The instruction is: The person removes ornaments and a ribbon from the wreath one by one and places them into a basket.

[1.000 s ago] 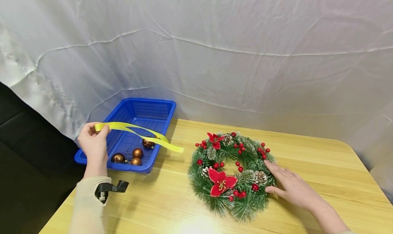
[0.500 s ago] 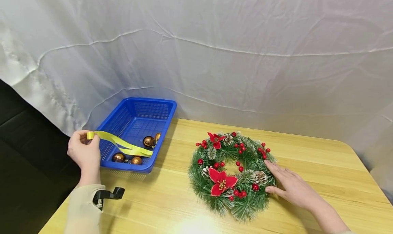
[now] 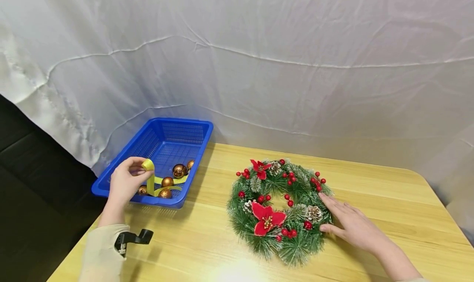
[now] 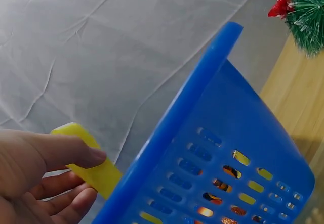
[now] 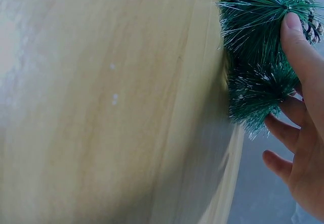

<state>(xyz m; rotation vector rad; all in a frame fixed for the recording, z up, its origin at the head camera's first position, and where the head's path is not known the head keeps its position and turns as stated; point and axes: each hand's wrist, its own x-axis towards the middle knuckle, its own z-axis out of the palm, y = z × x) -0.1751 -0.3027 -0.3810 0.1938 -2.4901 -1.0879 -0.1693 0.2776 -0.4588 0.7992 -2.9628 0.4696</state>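
My left hand (image 3: 126, 183) pinches the end of a yellow ribbon (image 3: 149, 179) over the near left part of the blue basket (image 3: 192, 128). The ribbon hangs down in a loop among several copper baubles (image 3: 179, 170) lying in the basket. In the left wrist view thumb and fingers (image 4: 55, 153) grip the ribbon (image 4: 93, 171) just outside the basket wall (image 4: 223, 133). My right hand (image 3: 348, 222) rests flat, fingers straight, against the right side of the green wreath (image 3: 277, 210) with red flowers, berries and pinecones. The right wrist view shows fingertips (image 5: 298, 42) touching the needles (image 5: 258, 77).
The wooden table (image 3: 389, 199) has rounded corners and ends close at left, beyond the basket. A wrinkled white cloth (image 3: 259, 68) hangs behind it. A dark area (image 3: 33, 199) lies off the left edge.
My left hand moved right and down over the basket, and the ribbon, earlier stretched out across it, now hangs folded into the basket. My right hand stayed on the wreath.
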